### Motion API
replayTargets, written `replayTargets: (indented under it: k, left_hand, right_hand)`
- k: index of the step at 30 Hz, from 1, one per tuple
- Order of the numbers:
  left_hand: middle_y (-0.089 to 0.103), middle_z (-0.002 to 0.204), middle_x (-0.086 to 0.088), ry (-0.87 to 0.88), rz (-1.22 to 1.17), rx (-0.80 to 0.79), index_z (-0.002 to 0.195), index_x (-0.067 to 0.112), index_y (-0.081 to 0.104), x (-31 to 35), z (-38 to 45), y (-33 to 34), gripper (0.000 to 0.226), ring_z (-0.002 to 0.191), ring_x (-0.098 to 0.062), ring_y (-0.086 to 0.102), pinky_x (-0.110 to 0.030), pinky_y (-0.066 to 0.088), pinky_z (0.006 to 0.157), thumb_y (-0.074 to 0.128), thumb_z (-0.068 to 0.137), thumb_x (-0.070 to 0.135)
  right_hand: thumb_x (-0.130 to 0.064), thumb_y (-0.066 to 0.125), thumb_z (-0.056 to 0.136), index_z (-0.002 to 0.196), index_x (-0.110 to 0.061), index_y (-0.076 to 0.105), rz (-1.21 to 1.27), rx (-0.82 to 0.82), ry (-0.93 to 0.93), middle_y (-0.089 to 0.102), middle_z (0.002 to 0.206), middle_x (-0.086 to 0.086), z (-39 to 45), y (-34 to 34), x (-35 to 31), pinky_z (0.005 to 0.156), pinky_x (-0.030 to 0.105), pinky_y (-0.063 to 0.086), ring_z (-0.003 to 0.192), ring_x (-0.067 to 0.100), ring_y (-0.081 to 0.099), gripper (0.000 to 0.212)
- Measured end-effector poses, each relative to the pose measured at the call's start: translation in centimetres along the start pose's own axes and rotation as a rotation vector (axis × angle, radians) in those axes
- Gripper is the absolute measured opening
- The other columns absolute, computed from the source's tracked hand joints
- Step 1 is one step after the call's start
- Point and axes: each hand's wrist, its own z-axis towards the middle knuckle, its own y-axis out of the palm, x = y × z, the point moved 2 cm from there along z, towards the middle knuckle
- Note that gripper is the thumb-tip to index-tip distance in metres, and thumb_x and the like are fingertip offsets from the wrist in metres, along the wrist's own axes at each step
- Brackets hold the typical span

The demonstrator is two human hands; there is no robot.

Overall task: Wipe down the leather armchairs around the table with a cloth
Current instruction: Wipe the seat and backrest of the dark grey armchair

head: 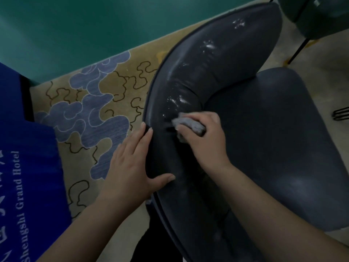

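Blue fabric (28, 167): hanging well to the left of both hands, bearing white lettering "Shengshi Grand Hotel".
Carpet (90, 110): lying left of and beyond the left hand, showing blue cloud shapes and dark curls on tan.
Left hand (132, 163): lying flat with fingers straight against the outer edge of the backrest, thumb spreading onto its padded top; holding nothing.
Armchair (273, 138): sitting under both hands, dark leather, curved backrest running away beyond them, seat cushion spreading to the right of the right hand.
White streaks (209, 47): glistening on the backrest just beyond the right hand and farther along the curve.
Cloth (188, 125): bunching up grey inside the right hand, pressing onto the backrest's inner face.
Right hand (204, 137): curling fingers and thumb around the cloth, gripping it against the leather.
Second chair (311, 14): standing well beyond the right hand, thin dark legs showing.
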Motion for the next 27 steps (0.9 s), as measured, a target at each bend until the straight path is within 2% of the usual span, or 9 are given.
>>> replayTargets:
  k: [2,4,9,12,15,17,19,23,27]
  left_hand:
    - [-0.010,0.157,0.018,0.015,0.002,0.014,0.152,0.029,0.001,-0.4,1.2,-0.5,0.114,0.143,-0.001,-0.009,-0.024,-0.004,0.114,0.064,0.065,0.068]
    - [-0.007,0.158,0.017,0.029,0.000,-0.002,0.152,0.028,0.002,-1.1,2.4,-1.2,0.116,0.143,-0.001,-0.007,-0.026,-0.001,0.116,0.062,0.063,0.070]
    - [-0.007,0.159,0.015,0.122,0.020,-0.096,0.153,0.027,0.002,-2.5,5.3,-2.7,0.126,0.145,-0.005,-0.004,-0.031,0.005,0.120,0.045,0.049,0.084]
    - [-0.007,0.159,0.013,0.199,0.044,-0.109,0.154,0.026,0.002,-3.3,6.8,-3.3,0.127,0.145,-0.005,-0.005,-0.028,0.002,0.119,0.040,0.047,0.086]
    - [-0.003,0.160,0.009,0.318,0.098,-0.112,0.154,0.023,0.006,-3.8,8.7,-3.9,0.125,0.146,-0.008,-0.002,-0.025,0.000,0.118,0.047,0.052,0.084]
    - [-0.008,0.160,0.010,0.357,0.124,-0.136,0.153,0.023,0.003,-4.0,9.5,-4.1,0.127,0.146,-0.009,-0.004,-0.023,-0.003,0.116,0.045,0.050,0.085]
    - [-0.016,0.158,0.012,0.379,0.140,-0.152,0.153,0.024,-0.003,-4.3,10.0,-4.1,0.131,0.145,-0.008,-0.009,-0.024,-0.005,0.117,0.037,0.046,0.089]
    - [-0.020,0.157,0.016,0.399,0.104,-0.174,0.153,0.025,-0.006,-4.8,10.4,-4.2,0.133,0.145,-0.006,-0.012,-0.030,0.000,0.120,0.036,0.044,0.089]
    - [-0.018,0.158,0.015,0.414,0.084,-0.183,0.153,0.025,-0.004,-4.8,11.1,-4.2,0.132,0.145,-0.006,-0.010,-0.032,0.005,0.120,0.040,0.045,0.088]
  right_hand:
    - [-0.036,0.078,0.072,0.102,-0.031,0.070,-0.090,-0.079,-0.096,0.044,0.108,-0.008,0.3,1.8,-0.7,0.093,0.012,0.038,0.104,0.003,0.048,0.031]
    - [-0.036,0.079,0.071,0.096,-0.034,0.070,-0.133,-0.054,-0.103,0.044,0.105,-0.007,0.2,2.5,0.5,0.095,0.022,0.042,0.105,0.011,0.049,0.026]
    - [-0.022,0.079,0.075,0.084,-0.027,0.066,-0.060,0.098,0.092,0.049,0.104,-0.002,0.0,1.4,1.8,0.081,0.004,0.038,0.094,-0.001,0.052,0.017]
    - [-0.022,0.079,0.075,0.090,-0.029,0.067,-0.024,0.227,-0.013,0.048,0.105,-0.001,2.0,2.8,-1.4,0.081,0.004,0.037,0.092,-0.006,0.050,0.021]
    - [-0.037,0.079,0.070,0.099,-0.032,0.071,-0.210,0.168,-0.152,0.046,0.104,-0.005,3.8,5.2,-3.2,0.093,0.029,0.043,0.101,0.009,0.046,0.030]
    - [-0.045,0.075,0.069,0.098,-0.035,0.071,-0.336,0.163,-0.156,0.046,0.103,-0.007,3.8,5.6,-2.4,0.090,0.042,0.043,0.102,0.013,0.043,0.031]
    - [-0.045,0.073,0.071,0.097,-0.038,0.070,-0.348,0.229,-0.125,0.045,0.101,-0.009,3.0,4.7,-0.7,0.090,0.038,0.044,0.101,0.013,0.045,0.028]
    - [-0.023,0.078,0.075,0.084,-0.037,0.066,-0.130,0.342,0.119,0.050,0.103,-0.005,1.8,2.8,0.8,0.088,0.012,0.043,0.095,0.002,0.054,0.020]
    - [-0.023,0.079,0.074,0.092,-0.036,0.069,-0.084,0.387,0.012,0.050,0.104,-0.002,3.4,3.7,-1.6,0.085,0.007,0.037,0.095,-0.001,0.051,0.025]
